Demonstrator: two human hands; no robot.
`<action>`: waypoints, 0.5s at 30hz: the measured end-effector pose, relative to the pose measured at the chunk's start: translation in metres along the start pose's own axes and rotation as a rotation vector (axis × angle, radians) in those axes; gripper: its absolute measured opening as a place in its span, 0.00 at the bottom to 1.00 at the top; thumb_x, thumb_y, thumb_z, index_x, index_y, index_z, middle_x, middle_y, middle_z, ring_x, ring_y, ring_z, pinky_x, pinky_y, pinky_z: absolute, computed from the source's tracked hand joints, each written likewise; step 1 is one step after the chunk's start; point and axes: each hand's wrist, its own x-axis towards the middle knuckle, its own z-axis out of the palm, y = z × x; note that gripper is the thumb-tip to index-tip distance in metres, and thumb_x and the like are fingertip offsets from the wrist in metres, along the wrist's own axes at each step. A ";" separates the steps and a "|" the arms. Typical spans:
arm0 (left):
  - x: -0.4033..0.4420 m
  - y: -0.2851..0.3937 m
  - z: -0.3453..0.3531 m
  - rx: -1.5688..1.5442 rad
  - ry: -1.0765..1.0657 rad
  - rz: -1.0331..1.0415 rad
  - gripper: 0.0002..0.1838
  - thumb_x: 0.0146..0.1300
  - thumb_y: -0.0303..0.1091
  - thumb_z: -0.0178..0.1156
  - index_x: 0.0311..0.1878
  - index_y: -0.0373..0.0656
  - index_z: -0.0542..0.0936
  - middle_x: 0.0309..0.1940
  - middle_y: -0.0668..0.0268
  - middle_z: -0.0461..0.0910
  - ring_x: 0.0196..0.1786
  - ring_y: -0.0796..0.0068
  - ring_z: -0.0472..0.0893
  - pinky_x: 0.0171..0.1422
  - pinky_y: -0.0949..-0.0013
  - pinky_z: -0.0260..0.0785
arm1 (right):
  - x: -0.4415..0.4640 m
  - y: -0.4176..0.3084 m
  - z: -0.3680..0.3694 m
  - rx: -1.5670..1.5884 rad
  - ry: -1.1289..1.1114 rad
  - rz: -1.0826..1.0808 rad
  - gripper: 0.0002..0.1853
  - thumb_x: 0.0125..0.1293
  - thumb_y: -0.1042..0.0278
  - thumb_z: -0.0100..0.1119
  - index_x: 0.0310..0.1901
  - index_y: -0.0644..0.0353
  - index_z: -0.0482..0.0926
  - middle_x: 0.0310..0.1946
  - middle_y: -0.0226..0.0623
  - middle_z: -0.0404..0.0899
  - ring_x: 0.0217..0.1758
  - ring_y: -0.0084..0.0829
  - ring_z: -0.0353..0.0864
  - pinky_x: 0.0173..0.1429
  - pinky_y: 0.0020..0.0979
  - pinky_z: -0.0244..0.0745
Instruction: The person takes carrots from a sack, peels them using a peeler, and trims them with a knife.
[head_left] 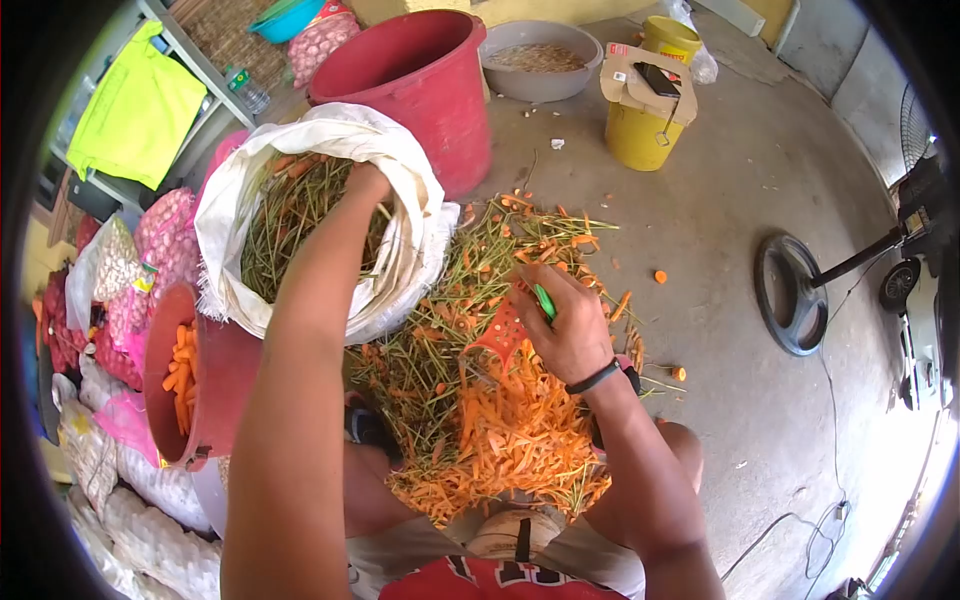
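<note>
My left hand [368, 186] reaches into a white woven sack [415, 165] filled with green stems and some carrots [300, 166]. Its fingers are hidden among the stems. My right hand [565, 320] is closed around a green-handled tool [543, 302]; whether it is a peeler or a knife cannot be made out. Just below that hand, a red-orange piece with holes [500, 335] stands over a heap of carrot peelings [525, 420]. Cut stems and carrot tops [480, 270] are spread around the heap on the floor, between my legs.
A tall red tub [450, 110] stands behind the sack. At left, a tilted red bucket [215, 390] holds peeled carrots [181, 375]. Farther back are a grey basin [540, 85] and a yellow bucket [645, 138] with a phone on top. A fan base [790, 295] and cable lie right.
</note>
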 end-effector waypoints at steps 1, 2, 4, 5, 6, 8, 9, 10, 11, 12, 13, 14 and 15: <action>-0.037 0.007 -0.038 -0.065 -0.127 0.070 0.40 0.57 0.50 0.63 0.71 0.45 0.64 0.67 0.58 0.67 0.66 0.62 0.71 0.65 0.59 0.68 | 0.001 0.000 -0.004 -0.010 -0.001 0.007 0.11 0.62 0.73 0.62 0.46 0.62 0.79 0.35 0.49 0.80 0.36 0.51 0.82 0.39 0.43 0.76; -0.077 0.014 -0.074 -0.174 -0.256 0.101 0.35 0.57 0.44 0.64 0.68 0.42 0.68 0.62 0.59 0.72 0.61 0.61 0.74 0.60 0.57 0.71 | 0.001 0.003 -0.007 0.009 0.021 0.003 0.11 0.62 0.73 0.62 0.46 0.61 0.79 0.35 0.49 0.81 0.37 0.50 0.83 0.39 0.42 0.77; -0.110 -0.012 -0.097 -0.646 -0.395 -0.016 0.32 0.54 0.35 0.67 0.64 0.40 0.73 0.56 0.61 0.77 0.54 0.63 0.79 0.52 0.56 0.75 | 0.002 0.012 -0.013 0.056 0.062 -0.009 0.10 0.63 0.72 0.62 0.46 0.61 0.80 0.36 0.50 0.82 0.37 0.49 0.84 0.40 0.41 0.77; -0.108 -0.040 -0.088 -0.966 -0.408 -0.122 0.33 0.51 0.32 0.69 0.63 0.40 0.73 0.53 0.62 0.77 0.52 0.66 0.80 0.48 0.57 0.76 | 0.002 0.014 -0.018 0.048 0.067 0.041 0.10 0.63 0.71 0.62 0.46 0.60 0.80 0.36 0.50 0.82 0.38 0.49 0.84 0.41 0.40 0.78; -0.129 -0.052 -0.096 -1.016 -0.320 -0.220 0.35 0.53 0.34 0.70 0.66 0.43 0.70 0.54 0.59 0.77 0.51 0.67 0.80 0.51 0.59 0.75 | 0.001 0.016 -0.023 0.038 0.068 0.089 0.10 0.63 0.70 0.62 0.45 0.60 0.80 0.36 0.50 0.83 0.38 0.48 0.84 0.41 0.40 0.78; -0.165 -0.076 -0.101 -1.276 -0.250 -0.155 0.37 0.56 0.33 0.70 0.69 0.45 0.67 0.53 0.60 0.78 0.51 0.66 0.81 0.52 0.59 0.76 | -0.003 0.019 -0.030 -0.013 0.045 0.150 0.10 0.64 0.68 0.62 0.45 0.59 0.80 0.35 0.50 0.83 0.39 0.48 0.85 0.42 0.39 0.78; -0.190 -0.093 -0.105 -1.404 -0.204 -0.129 0.38 0.57 0.33 0.69 0.71 0.45 0.65 0.53 0.61 0.79 0.51 0.66 0.81 0.52 0.59 0.76 | -0.006 0.020 -0.032 -0.056 0.025 0.162 0.10 0.64 0.68 0.62 0.45 0.59 0.80 0.34 0.50 0.83 0.39 0.48 0.85 0.42 0.39 0.78; -0.223 -0.091 -0.120 -1.533 -0.173 -0.105 0.39 0.60 0.33 0.68 0.73 0.48 0.62 0.55 0.62 0.78 0.53 0.66 0.80 0.57 0.57 0.75 | -0.006 0.019 -0.032 -0.099 0.006 0.164 0.10 0.65 0.67 0.62 0.45 0.59 0.80 0.34 0.50 0.83 0.39 0.48 0.85 0.42 0.39 0.78; -0.248 -0.090 -0.127 -1.630 -0.134 -0.023 0.39 0.60 0.33 0.68 0.73 0.48 0.62 0.60 0.61 0.74 0.56 0.64 0.80 0.60 0.55 0.73 | -0.006 0.017 -0.028 -0.108 -0.018 0.141 0.10 0.65 0.66 0.62 0.46 0.58 0.80 0.34 0.49 0.83 0.39 0.48 0.85 0.42 0.39 0.78; -0.269 -0.087 -0.130 -1.724 -0.089 0.026 0.39 0.61 0.34 0.67 0.73 0.48 0.61 0.62 0.61 0.72 0.57 0.63 0.79 0.61 0.53 0.73 | -0.011 0.015 -0.023 -0.119 -0.038 0.123 0.11 0.65 0.65 0.62 0.46 0.58 0.81 0.33 0.49 0.84 0.39 0.48 0.85 0.42 0.40 0.78; -0.291 -0.079 -0.129 -1.825 -0.047 0.070 0.39 0.62 0.36 0.67 0.73 0.48 0.60 0.64 0.61 0.70 0.59 0.61 0.78 0.63 0.51 0.72 | -0.018 0.015 -0.018 -0.137 -0.068 0.110 0.11 0.65 0.64 0.62 0.46 0.58 0.81 0.33 0.49 0.84 0.38 0.47 0.85 0.42 0.40 0.78; -0.311 -0.062 -0.130 -1.892 -0.053 0.056 0.39 0.62 0.37 0.67 0.74 0.47 0.59 0.64 0.60 0.69 0.60 0.60 0.77 0.63 0.50 0.72 | -0.025 0.021 -0.008 -0.191 -0.090 0.133 0.12 0.64 0.63 0.62 0.47 0.56 0.81 0.33 0.50 0.83 0.38 0.48 0.85 0.42 0.42 0.78; -0.327 -0.043 -0.132 -1.955 -0.068 0.052 0.40 0.62 0.38 0.67 0.74 0.46 0.58 0.64 0.58 0.69 0.61 0.59 0.76 0.63 0.48 0.71 | -0.030 0.014 0.000 -0.157 -0.117 0.142 0.12 0.64 0.62 0.62 0.47 0.56 0.81 0.33 0.50 0.83 0.38 0.49 0.84 0.42 0.42 0.77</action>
